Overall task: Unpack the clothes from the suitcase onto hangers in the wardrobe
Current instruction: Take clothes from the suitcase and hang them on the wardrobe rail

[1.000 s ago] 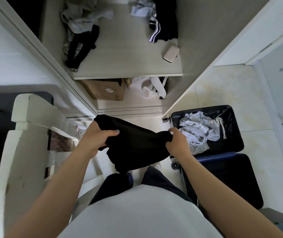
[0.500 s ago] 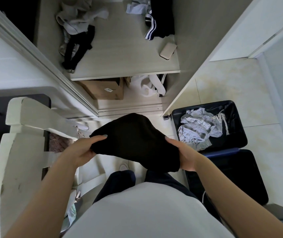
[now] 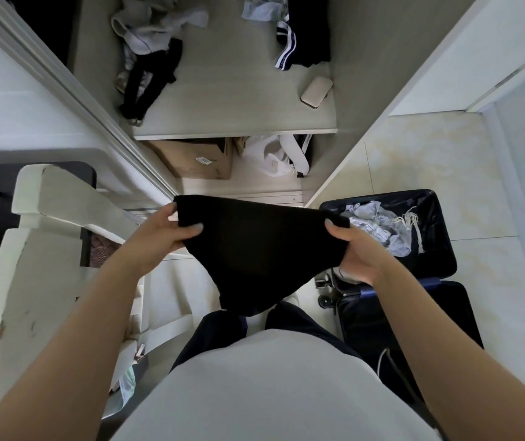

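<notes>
Since the prior frame, left hand and right hand have drawn apart, each pinching a corner of the garment, stretched between them, probably to straighten it for hanging.

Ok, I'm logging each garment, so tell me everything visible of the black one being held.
The black garment is plain, matte, soft-looking fabric with no visible print. Its top edge is stretched nearly level; the rest sags to a rounded point. The left hand grips one top corner, the right hand the other.
</notes>
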`<action>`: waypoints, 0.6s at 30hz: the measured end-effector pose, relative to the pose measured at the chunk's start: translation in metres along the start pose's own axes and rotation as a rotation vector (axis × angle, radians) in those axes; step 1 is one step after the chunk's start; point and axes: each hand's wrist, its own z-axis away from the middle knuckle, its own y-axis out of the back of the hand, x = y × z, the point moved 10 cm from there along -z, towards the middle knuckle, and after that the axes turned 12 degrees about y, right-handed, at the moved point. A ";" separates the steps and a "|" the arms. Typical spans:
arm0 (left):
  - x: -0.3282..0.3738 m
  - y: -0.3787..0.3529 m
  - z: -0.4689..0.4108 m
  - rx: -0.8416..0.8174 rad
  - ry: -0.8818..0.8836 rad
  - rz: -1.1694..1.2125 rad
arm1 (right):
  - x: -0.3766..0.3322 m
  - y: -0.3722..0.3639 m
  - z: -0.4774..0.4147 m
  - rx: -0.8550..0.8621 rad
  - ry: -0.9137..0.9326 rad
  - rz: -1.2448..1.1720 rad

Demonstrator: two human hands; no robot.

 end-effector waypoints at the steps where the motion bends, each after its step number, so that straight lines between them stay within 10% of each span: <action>1: 0.002 0.003 -0.003 -0.005 0.029 0.071 | -0.007 0.000 -0.003 -0.008 -0.003 0.043; 13: 0.006 -0.007 -0.004 -0.060 0.226 -0.033 | -0.036 -0.016 -0.010 0.027 -0.035 0.284; 18: 0.039 0.011 0.004 0.022 0.023 0.137 | -0.079 -0.036 -0.007 -0.028 0.150 0.344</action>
